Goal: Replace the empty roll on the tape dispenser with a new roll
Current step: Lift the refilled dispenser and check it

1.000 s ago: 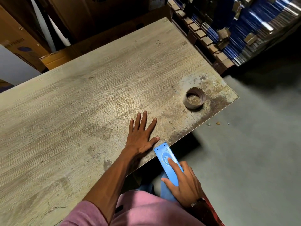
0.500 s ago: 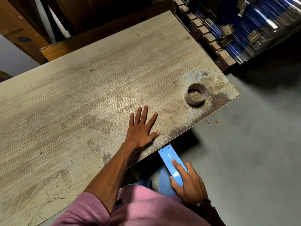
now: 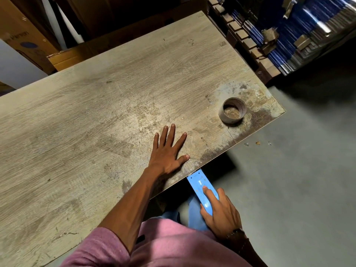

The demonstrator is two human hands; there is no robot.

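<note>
- The blue tape dispenser (image 3: 202,188) is hanging just off the near edge of the bench (image 3: 96,122), its toothed end almost touching that edge.
- The right hand (image 3: 219,212) is gripping it from behind, forefinger lying along the flat blue face; the grip is closed round the body.
- It is looking like light, stiff plastic; the toothed blade is worth avoiding, so holding at the handle end is seeming safest.
- The empty roll (image 3: 233,110), a bare cardboard core, is standing well apart near the bench's right corner; light and crushable, probably best pinched at the rim.
- The left hand (image 3: 167,151) is resting flat on the bench, fingers spread, holding nothing.
- No new roll is showing.
</note>
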